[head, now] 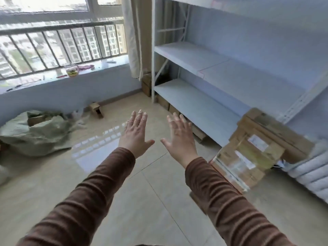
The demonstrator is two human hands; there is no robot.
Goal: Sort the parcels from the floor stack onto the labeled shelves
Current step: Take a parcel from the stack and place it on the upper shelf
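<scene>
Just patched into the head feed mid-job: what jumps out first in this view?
Two bare hands, left hand and right hand, stretch forward open and empty at centre. To the right, a stack of cardboard parcels stands on the floor beside the white shelf unit, whose visible boards hold nothing. A crumpled green sack lies at far left under the window.

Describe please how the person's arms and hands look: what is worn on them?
Both arms are covered by long brown sleeves of ribbed fabric, which end at the wrists. The left hand and the right hand are bare, without gloves. A ring seems to sit on one finger of the left hand, but the picture is too blurred to be sure. No watch or bracelet shows.
</scene>
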